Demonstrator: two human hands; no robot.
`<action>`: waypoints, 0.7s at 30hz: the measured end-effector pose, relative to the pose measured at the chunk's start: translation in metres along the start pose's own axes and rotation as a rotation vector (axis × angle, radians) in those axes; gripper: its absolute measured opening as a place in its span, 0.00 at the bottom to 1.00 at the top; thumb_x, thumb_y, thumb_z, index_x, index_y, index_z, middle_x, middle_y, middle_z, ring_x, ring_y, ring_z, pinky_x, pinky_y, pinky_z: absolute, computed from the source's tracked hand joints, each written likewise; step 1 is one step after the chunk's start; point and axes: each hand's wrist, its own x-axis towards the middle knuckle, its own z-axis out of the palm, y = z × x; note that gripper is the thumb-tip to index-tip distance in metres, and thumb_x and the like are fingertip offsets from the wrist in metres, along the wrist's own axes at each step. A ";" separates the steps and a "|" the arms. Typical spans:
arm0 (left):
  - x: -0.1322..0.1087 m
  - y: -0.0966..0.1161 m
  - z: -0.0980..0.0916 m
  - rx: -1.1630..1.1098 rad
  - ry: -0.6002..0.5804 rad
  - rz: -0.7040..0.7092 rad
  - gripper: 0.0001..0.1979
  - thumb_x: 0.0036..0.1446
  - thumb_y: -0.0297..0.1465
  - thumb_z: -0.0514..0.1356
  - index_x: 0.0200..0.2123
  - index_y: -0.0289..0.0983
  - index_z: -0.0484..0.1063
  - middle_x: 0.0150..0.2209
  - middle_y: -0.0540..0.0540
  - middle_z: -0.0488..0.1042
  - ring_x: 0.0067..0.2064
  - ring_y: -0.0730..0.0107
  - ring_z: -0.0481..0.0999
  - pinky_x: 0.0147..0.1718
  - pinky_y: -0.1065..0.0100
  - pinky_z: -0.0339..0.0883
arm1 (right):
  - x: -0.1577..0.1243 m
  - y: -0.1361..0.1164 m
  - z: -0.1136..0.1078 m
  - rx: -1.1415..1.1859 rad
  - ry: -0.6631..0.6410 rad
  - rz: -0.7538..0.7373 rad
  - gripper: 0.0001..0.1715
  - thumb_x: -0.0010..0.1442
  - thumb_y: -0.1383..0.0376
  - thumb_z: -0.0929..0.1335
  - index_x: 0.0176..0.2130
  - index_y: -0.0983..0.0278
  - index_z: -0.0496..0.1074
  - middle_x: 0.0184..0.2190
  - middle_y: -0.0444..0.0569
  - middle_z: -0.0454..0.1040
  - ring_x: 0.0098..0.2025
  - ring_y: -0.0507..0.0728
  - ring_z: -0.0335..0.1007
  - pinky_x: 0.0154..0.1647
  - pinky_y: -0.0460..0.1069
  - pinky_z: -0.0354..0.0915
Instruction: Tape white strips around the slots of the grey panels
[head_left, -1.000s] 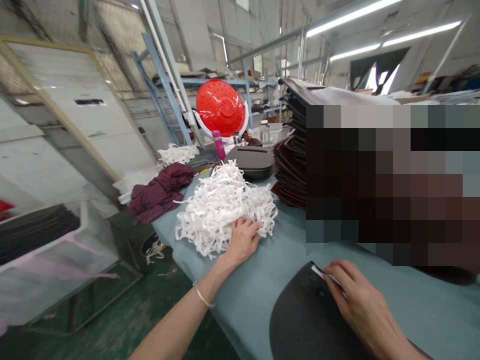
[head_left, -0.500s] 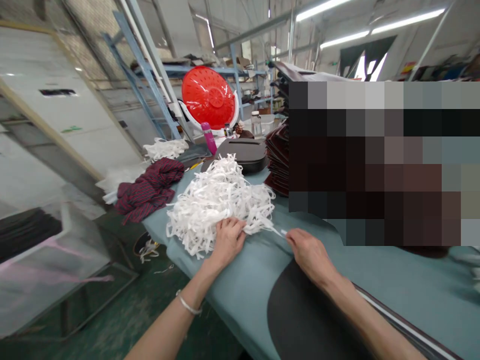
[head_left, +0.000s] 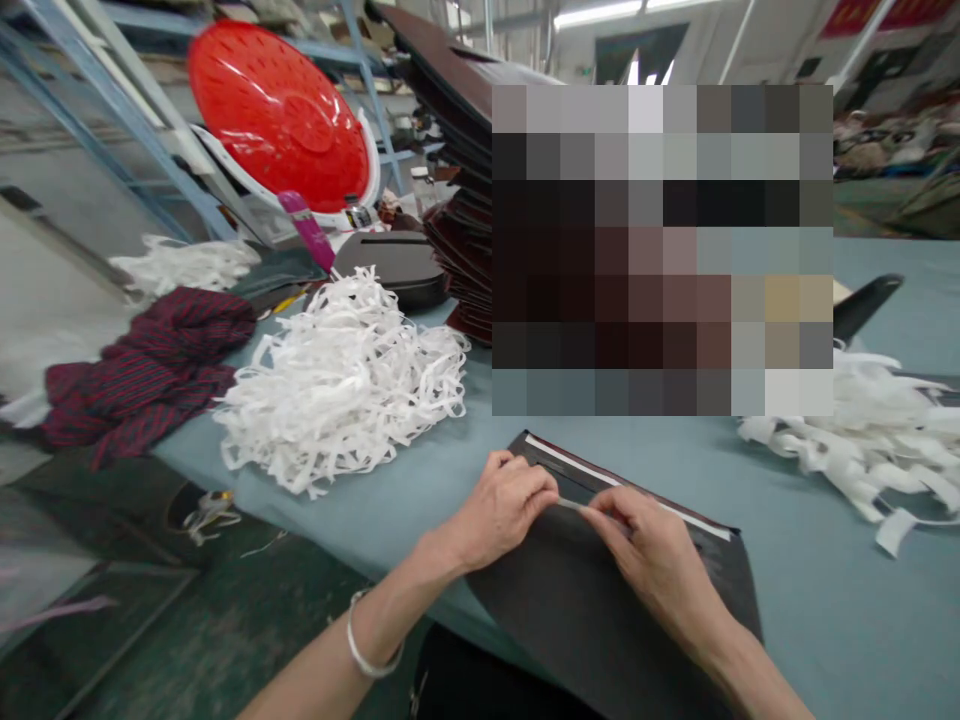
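Over a dark grey sheet [head_left: 592,620] on the table, my left hand [head_left: 504,510] and my right hand [head_left: 649,540] pinch a thin white strip [head_left: 571,505] between them, fingers closed. A short length of the strip shows between the fingertips. Along the sheet's far edge runs a white band [head_left: 630,487] beside a brownish border. To the left of my hands lies a heap of tangled white strips [head_left: 345,390]; neither hand touches it.
Red-and-dark striped cloth [head_left: 157,360] lies at the table's left edge. Behind the heap are a black case [head_left: 394,265], a pink bottle [head_left: 307,230], a red basin [head_left: 281,115] and stacked brown sheets [head_left: 465,240]. More white strips [head_left: 885,430] lie at right. A blurred block covers the centre.
Both hands have moved right from the white heap to above the dark sheet, with a strip now stretched between them. My left hand has left the heap. The view has turned right.
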 end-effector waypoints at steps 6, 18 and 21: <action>-0.017 -0.013 0.001 -0.133 -0.138 -0.159 0.11 0.66 0.34 0.47 0.36 0.40 0.67 0.37 0.52 0.72 0.39 0.72 0.69 0.42 0.68 0.57 | -0.067 0.052 -0.027 0.061 -0.106 0.158 0.15 0.65 0.56 0.58 0.36 0.59 0.69 0.31 0.44 0.74 0.32 0.52 0.71 0.33 0.46 0.64; -0.046 0.021 0.013 -0.175 -0.208 -0.259 0.13 0.66 0.36 0.47 0.35 0.40 0.68 0.35 0.52 0.72 0.37 0.71 0.69 0.41 0.67 0.57 | -0.076 0.029 -0.004 -0.045 -0.078 0.038 0.12 0.66 0.61 0.58 0.43 0.57 0.68 0.45 0.49 0.66 0.41 0.53 0.69 0.40 0.47 0.66; -0.044 0.015 0.005 -0.267 -0.227 -0.248 0.11 0.66 0.34 0.48 0.37 0.41 0.69 0.36 0.50 0.72 0.39 0.70 0.70 0.42 0.68 0.59 | -0.074 0.027 0.000 0.012 -0.083 0.080 0.14 0.66 0.60 0.57 0.33 0.59 0.66 0.37 0.47 0.68 0.36 0.52 0.69 0.37 0.47 0.65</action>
